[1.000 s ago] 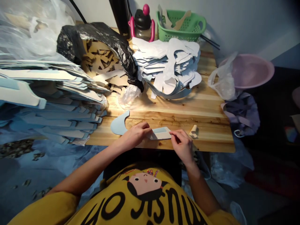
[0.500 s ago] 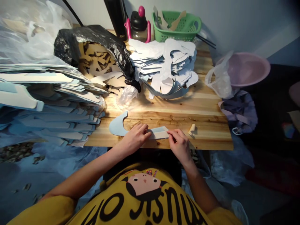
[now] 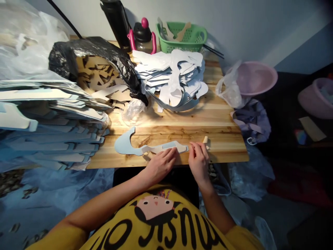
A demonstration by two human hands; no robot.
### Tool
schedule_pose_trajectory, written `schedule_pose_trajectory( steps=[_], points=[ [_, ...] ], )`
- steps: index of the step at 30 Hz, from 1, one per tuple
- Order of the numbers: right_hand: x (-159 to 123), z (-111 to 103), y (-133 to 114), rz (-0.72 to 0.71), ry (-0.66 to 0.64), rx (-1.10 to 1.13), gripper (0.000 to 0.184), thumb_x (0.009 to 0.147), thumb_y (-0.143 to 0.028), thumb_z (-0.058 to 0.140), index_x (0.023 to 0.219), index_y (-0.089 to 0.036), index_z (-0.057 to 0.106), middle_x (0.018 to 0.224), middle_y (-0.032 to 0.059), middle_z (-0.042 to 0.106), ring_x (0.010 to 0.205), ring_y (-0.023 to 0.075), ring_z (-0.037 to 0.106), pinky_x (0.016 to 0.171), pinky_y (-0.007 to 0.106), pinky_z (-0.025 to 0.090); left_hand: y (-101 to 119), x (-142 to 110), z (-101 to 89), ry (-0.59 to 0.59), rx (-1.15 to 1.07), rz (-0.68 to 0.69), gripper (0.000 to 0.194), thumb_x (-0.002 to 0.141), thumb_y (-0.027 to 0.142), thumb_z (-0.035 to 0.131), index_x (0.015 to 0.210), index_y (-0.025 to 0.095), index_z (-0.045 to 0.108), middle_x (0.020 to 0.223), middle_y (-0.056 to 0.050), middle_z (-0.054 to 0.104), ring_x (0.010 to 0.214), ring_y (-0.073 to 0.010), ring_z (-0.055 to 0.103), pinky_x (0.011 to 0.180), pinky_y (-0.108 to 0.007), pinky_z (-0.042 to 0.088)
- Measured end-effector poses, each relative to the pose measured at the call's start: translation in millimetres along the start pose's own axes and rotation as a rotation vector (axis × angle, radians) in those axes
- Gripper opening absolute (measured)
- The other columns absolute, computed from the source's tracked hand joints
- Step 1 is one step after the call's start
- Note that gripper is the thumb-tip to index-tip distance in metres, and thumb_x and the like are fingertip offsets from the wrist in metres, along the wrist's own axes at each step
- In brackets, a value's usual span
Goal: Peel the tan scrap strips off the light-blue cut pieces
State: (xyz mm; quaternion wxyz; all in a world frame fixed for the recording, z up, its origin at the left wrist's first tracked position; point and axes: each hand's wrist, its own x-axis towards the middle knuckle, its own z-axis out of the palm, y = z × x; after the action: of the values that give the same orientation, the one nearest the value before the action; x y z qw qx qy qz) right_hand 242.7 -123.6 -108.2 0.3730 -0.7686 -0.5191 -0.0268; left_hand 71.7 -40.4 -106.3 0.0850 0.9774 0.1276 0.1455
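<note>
Left hand on a long pale blue card shape

The long pale blue card shape lies flat on a light wooden table, near the front edge, right in front of the person. Its wide end curves up like a hook on the left. It gets thin as it goes right and ends in a cream strip with a small blue patch on it. The left hand is open and lies palm down on the thin part, with its fingers on the card. It is not closing around it. The right hand is just past the right end of the strip. Its fingertips are bunched close together, but I cannot tell if they are holding anything. A small rolled tan bit of card sits just past those fingers.

Behind the hands is a big messy stack of white paper cut-outs. A tall stack of pale blue card shapes is on the left. Brown cardboard scraps sit under a shiny black plastic bag. Farther back are a green plastic basket and a black bottle with pink handles
</note>
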Motion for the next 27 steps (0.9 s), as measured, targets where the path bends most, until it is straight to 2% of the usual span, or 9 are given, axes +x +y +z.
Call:
schedule_pose_trajectory(
  steps=[3, 6, 9, 12, 14, 17, 20, 22, 27],
  points=[
    [-1, -2, 0, -0.151, -0.085, 0.082, 0.025, 0.098, -0.014, 0.047, 0.110, -0.020, 0.068, 0.099, 0.0108, 0.070, 0.095, 0.0227, 0.065, 0.089, 0.038, 0.053, 4, -9, -5.1, 0.095, -0.079, 0.005, 0.031, 0.094, 0.009, 0.048, 0.123, 0.008, 0.058, 0.127, -0.019, 0.062, 0.118, -0.0269, 0.060, 0.091, -0.040, 0.056],
    [-1, -3, 2, -0.200, -0.160, 0.123, 0.024, 0.096, -0.013, 0.049, 0.109, -0.021, 0.068, 0.097, 0.0094, 0.072, 0.091, 0.0223, 0.066, 0.088, 0.039, 0.053, 9, -35, -14.4, 0.234, -0.147, -0.066, 0.021, 0.092, 0.016, 0.056, 0.113, 0.018, 0.060, 0.105, -0.010, 0.070, 0.097, -0.0218, 0.065, 0.081, -0.036, 0.055],
    [2, -3, -1, -0.182, -0.139, 0.138, 0.021, 0.095, -0.014, 0.052, 0.106, -0.021, 0.069, 0.094, 0.0089, 0.072, 0.089, 0.0226, 0.066, 0.086, 0.040, 0.054, 9, -64, -23.5, 0.386, -0.009, -0.416, 0.024, 0.087, 0.029, 0.067, 0.106, 0.019, 0.058, 0.095, -0.010, 0.068, 0.089, -0.0249, 0.064, 0.079, -0.040, 0.051],
    [8, 4, -17, -0.187, -0.118, 0.192, 0.019, 0.094, -0.017, 0.055, 0.103, -0.021, 0.071, 0.094, 0.0093, 0.071, 0.090, 0.0233, 0.065, 0.085, 0.040, 0.054, 1, -76, -27.2, 0.355, 0.125, -0.731, 0.060, 0.080, 0.050, 0.072, 0.123, 0.014, 0.052, 0.111, -0.019, 0.064, 0.103, -0.0338, 0.061, 0.087, -0.048, 0.049],
    [14, 13, -32, -0.186, -0.145, 0.271, 0.020, 0.094, -0.018, 0.054, 0.105, -0.022, 0.071, 0.096, 0.0095, 0.070, 0.094, 0.0232, 0.065, 0.087, 0.040, 0.055, -5, -72, -24.9, 0.302, 0.096, -0.747, 0.074, 0.078, 0.053, 0.073, 0.134, 0.012, 0.045, 0.117, -0.021, 0.062, 0.106, -0.0346, 0.059, 0.089, -0.048, 0.049],
    [21, 30, -51, -0.170, -0.252, 0.402, 0.022, 0.096, -0.019, 0.052, 0.108, -0.022, 0.069, 0.101, 0.0084, 0.069, 0.095, 0.0206, 0.066, 0.086, 0.035, 0.056, -13, -59, -17.7, 0.327, -0.069, -0.677, 0.064, 0.088, 0.031, 0.064, 0.143, 0.017, 0.035, 0.112, -0.014, 0.065, 0.096, -0.0250, 0.064, 0.084, -0.038, 0.052],
    [24, 43, -56, -0.132, -0.347, 0.467, 0.022, 0.095, -0.020, 0.051, 0.111, -0.022, 0.067, 0.099, 0.0063, 0.069, 0.081, 0.0162, 0.066, 0.072, 0.028, 0.056, -22, -52, -15.1, 0.360, -0.276, -0.703, 0.059, 0.089, 0.012, 0.048, 0.145, 0.020, 0.031, 0.099, -0.005, 0.066, 0.074, -0.0140, 0.064, 0.069, -0.025, 0.051],
    [23, 48, -53, -0.134, -0.396, 0.461, 0.021, 0.094, -0.020, 0.054, 0.112, -0.021, 0.066, 0.099, 0.0058, 0.068, 0.075, 0.0153, 0.064, 0.068, 0.026, 0.055, -30, -53, -19.4, 0.395, -0.379, -0.741, 0.057, 0.087, 0.009, 0.045, 0.143, 0.019, 0.033, 0.093, -0.003, 0.066, 0.072, -0.0118, 0.063, 0.069, -0.023, 0.051],
    [21, 48, -50, -0.231, -0.450, 0.391, 0.025, 0.091, -0.018, 0.059, 0.114, -0.023, 0.066, 0.106, 0.0066, 0.068, 0.096, 0.0204, 0.066, 0.086, 0.033, 0.054, -51, -73, -43.7, 0.443, -0.457, -0.819, 0.037, 0.081, 0.012, 0.050, 0.118, 0.018, 0.056, 0.099, -0.006, 0.068, 0.087, -0.0147, 0.065, 0.078, -0.026, 0.053]
  ],
)
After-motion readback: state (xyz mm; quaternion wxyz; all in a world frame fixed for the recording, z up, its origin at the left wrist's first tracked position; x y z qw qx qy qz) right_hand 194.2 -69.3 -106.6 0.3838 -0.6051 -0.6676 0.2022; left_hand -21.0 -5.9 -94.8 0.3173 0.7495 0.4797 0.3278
